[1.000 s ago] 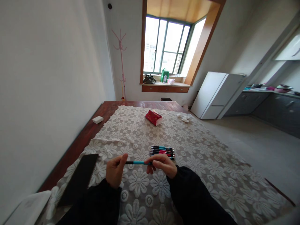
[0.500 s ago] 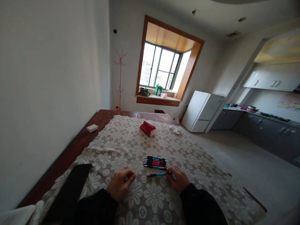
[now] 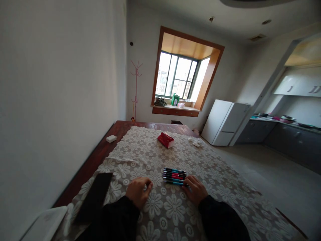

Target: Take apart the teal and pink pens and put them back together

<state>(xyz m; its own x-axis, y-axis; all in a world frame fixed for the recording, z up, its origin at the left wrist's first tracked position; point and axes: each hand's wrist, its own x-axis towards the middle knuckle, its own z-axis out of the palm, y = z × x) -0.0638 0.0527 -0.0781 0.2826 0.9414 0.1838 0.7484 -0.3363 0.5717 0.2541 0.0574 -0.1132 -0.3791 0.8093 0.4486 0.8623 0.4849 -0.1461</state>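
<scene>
Resting on the lace tablecloth (image 3: 215,174), both hands lie low and close to the person's body, each in a dark sleeve. Right hand (image 3: 197,190): fingertips (image 3: 187,183) touch the near, right-hand end of the row of pens (image 3: 175,176), at the teal pen (image 3: 174,182) that forms the row's nearest member; the fingers are curled against it, and it cannot be told whether they pinch the barrel or merely press on it. Left hand (image 3: 138,191): loosely curled, fingers drawn together, lying on the cloth to the left of the pens and well apart from the right hand; something small and pale shows at its fingertips, too small to identify. Change from half a second ago: the teal pen then lay apart from the row, just in front of it, with the right hand at its end; it now lies flush against the row. One second ago the same pen was held in the air between both hands. A black flat object (image 3: 96,195) lies to the left of the left hand, near the table edge. Beyond the pens, farther from both hands, sit a red tissue pack (image 3: 166,140), a crumpled white tissue (image 3: 195,143), and a small white box (image 3: 111,138) on the bare wooden table (image 3: 100,152).
</scene>
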